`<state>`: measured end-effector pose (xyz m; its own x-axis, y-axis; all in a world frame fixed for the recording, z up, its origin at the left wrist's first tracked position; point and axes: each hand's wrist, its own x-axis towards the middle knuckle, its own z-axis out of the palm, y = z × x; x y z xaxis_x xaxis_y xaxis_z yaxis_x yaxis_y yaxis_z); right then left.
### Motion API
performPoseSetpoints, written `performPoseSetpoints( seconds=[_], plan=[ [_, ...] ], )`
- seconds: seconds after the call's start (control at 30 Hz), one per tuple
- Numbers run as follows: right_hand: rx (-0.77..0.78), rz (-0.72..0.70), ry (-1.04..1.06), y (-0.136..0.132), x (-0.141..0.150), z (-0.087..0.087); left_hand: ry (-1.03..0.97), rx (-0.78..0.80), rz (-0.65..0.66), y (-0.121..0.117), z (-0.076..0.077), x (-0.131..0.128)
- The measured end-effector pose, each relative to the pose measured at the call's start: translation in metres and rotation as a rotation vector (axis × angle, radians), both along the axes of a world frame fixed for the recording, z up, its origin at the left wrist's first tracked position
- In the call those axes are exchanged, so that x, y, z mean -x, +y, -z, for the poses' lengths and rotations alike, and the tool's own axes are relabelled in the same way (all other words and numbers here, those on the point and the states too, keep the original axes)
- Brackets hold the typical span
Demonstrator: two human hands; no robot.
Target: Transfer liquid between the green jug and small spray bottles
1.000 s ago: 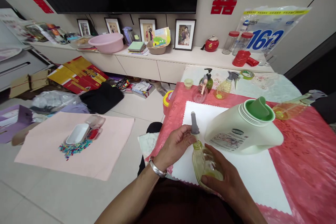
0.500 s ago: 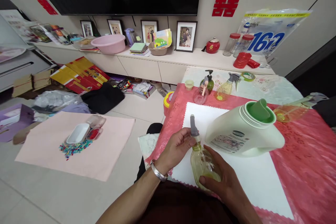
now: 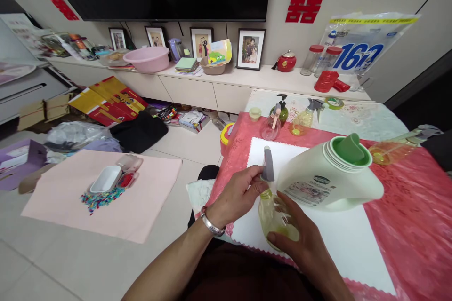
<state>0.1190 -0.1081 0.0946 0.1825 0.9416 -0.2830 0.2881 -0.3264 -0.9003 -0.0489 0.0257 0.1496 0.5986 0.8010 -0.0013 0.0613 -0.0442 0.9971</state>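
Note:
A small clear bottle (image 3: 273,216) with yellow-green liquid leans at the near edge of the white mat (image 3: 339,240). My right hand (image 3: 300,240) is wrapped round its body from below. My left hand (image 3: 240,193), with a silver bracelet at the wrist, pinches the collar of the grey spray head (image 3: 268,164) at the bottle's neck. A big pale green jug (image 3: 328,176) with a green cap stands just right of the spray head, almost touching it.
The table wears a red cloth (image 3: 406,207). At its far side stand a pink pump bottle (image 3: 270,124), a dark green pump bottle (image 3: 281,108), a spray bottle (image 3: 303,120) and a tape roll (image 3: 332,102). Another spray bottle (image 3: 391,148) lies on the right. A pink floor mat (image 3: 106,197) holds a white tray.
The grey spray head has turned and risen a little at the bottle's neck under my left fingers. My right hand keeps its hold on the bottle. The view has barely shifted.

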Motion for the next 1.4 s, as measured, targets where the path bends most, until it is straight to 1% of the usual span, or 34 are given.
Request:
performPoseSetpoints(
  seconds=[0.13,0.33,0.47,0.53,0.63,0.77,0.9,1.0,1.1,1.2,1.3,1.4],
  plan=[
    [0.011,0.018,0.039,0.000,0.001,0.004,-0.027,0.042,0.021,0.000,0.005,0.000],
    [0.009,0.063,0.142,0.002,0.007,-0.005,-0.052,0.161,0.060,-0.004,0.015,-0.002],
    [-0.033,0.084,0.259,0.002,0.009,-0.008,-0.142,0.268,0.026,-0.008,0.021,-0.002],
    [-0.047,0.101,0.277,0.001,0.009,-0.007,-0.154,0.304,0.011,-0.009,0.023,-0.002],
    [-0.049,0.115,0.259,0.000,0.006,-0.003,-0.179,0.333,-0.007,-0.012,0.026,-0.003],
    [-0.052,0.066,0.215,0.000,0.003,0.001,-0.229,0.373,-0.017,-0.016,0.029,-0.005],
    [-0.054,0.076,0.207,0.001,0.004,0.000,-0.214,0.378,0.003,-0.016,0.029,-0.004],
    [-0.056,0.078,0.151,0.002,0.003,0.002,-0.217,0.366,0.006,-0.016,0.029,-0.003],
    [-0.081,0.067,0.095,0.003,0.002,0.007,-0.276,0.364,-0.035,-0.018,0.033,-0.005],
    [-0.108,0.095,0.047,0.005,0.005,0.012,-0.357,0.415,-0.090,-0.023,0.040,-0.009],
    [-0.136,0.118,0.028,0.007,0.012,0.012,-0.417,0.487,-0.154,-0.028,0.045,-0.013],
    [-0.201,0.101,-0.007,0.009,0.016,0.012,-0.487,0.478,-0.209,-0.030,0.048,-0.018]
  ],
)
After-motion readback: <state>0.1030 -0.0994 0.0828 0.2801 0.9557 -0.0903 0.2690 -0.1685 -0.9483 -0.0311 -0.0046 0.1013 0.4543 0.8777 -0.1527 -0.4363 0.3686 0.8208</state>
